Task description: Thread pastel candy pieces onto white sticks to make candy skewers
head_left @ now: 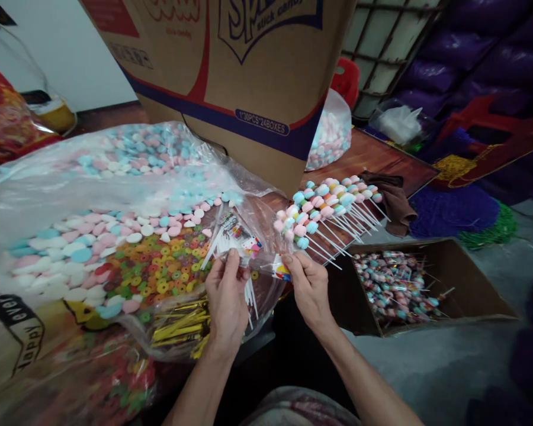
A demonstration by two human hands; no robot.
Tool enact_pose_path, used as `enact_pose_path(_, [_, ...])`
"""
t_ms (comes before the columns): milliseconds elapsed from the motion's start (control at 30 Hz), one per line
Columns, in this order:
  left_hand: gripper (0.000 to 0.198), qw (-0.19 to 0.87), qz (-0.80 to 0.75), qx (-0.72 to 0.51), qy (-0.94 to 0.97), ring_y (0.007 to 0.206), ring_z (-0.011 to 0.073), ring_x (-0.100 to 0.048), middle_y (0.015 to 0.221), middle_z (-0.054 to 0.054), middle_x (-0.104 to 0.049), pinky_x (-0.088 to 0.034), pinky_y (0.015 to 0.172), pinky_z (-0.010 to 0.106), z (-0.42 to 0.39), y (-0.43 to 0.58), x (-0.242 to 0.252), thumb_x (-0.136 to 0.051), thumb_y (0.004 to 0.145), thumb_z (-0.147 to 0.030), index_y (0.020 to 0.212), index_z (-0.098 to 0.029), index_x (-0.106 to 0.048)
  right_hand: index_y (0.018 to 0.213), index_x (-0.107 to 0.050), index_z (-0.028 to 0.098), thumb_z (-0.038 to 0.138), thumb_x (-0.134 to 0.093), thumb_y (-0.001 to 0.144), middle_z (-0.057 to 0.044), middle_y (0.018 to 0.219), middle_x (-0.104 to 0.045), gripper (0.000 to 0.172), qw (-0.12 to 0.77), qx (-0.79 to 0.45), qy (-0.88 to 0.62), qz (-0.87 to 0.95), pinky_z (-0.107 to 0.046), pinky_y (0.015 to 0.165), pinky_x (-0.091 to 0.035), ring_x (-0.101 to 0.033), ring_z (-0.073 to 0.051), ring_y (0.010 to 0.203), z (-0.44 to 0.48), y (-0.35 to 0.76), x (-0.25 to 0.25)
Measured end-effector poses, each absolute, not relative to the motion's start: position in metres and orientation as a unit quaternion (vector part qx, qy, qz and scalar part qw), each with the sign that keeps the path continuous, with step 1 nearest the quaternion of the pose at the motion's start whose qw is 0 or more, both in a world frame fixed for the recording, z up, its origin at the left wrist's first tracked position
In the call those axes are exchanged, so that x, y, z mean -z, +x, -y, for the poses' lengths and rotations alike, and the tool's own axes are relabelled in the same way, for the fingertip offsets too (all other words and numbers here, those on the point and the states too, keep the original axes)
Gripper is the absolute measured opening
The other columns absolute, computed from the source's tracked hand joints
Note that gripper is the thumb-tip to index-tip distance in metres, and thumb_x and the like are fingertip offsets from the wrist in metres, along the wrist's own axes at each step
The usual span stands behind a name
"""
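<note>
Between my two hands a small clear printed candy wrapper (281,267) is stretched out. My right hand (310,287) pinches its printed end, with thumb and fingers together. At the other end, my left hand (229,296) pinches the clear part between thumb and fingers. Beyond the left fingertips lie more printed wrappers (237,232) and white sticks (251,300). Candy lollipops (333,204) in pink, blue and white are stacked past my right hand, their sticks toward me. Gold twist ties (182,322) lie in a bag beside my left wrist.
Loose pastel candies (82,254) and colourful gummy rings (164,266) spread over plastic at left. A large cardboard carton (231,89) stands behind. An open box (475,290) of wrapped lollipops is at right, near a brown cloth (393,204).
</note>
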State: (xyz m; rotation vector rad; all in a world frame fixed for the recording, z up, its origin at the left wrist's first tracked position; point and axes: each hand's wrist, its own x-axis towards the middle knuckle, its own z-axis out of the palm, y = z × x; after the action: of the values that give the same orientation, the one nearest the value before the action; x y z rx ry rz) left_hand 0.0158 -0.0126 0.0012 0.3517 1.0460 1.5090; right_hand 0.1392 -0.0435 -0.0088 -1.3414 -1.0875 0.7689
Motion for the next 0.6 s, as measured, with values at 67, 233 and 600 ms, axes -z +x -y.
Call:
enact_pose_path(67, [0.025,0.618,-0.446,-0.628,0.156,0.061,0.0057,-0.053,0.079,-0.001,-0.063,-0.045,0.053,0.017,0.011,0.015,0.000,-0.084,0.068,-0.031,0.081,-0.015,-0.069,0.059,-0.029,0.021,0.036,-0.053,0.095,0.005,0.060,-0.027,0.045,0.577,-0.332,-0.573,0.479,-0.025,0.053,-0.025,-0.025,-0.010,0.056,0.042,0.143,0.008])
enact_pose_path(233, [0.024,0.627,-0.446,-0.623,0.141,0.059,0.0048,-0.053,0.074,-0.002,-0.062,-0.044,0.053,0.016,0.005,0.012,0.004,-0.086,0.064,-0.022,0.074,-0.013,-0.066,0.058,-0.035,0.020,0.039,-0.052,0.095,0.005,0.058,-0.031,0.045,0.520,-0.318,-0.583,0.537,-0.024,0.054,-0.027,-0.029,-0.010,0.055,0.039,0.159,0.005])
enact_pose_path(600, [0.025,0.628,-0.435,-0.639,0.088,0.065,0.0075,-0.061,0.075,-0.002,-0.067,-0.050,0.066,0.021,-0.002,0.010,0.010,-0.084,0.070,-0.028,0.085,-0.016,-0.068,0.082,-0.067,0.018,0.024,-0.052,0.093,-0.007,0.077,-0.066,0.020,0.254,0.094,-0.721,0.638,-0.031,0.070,-0.038,-0.055,-0.021,0.074,0.021,0.216,0.020])
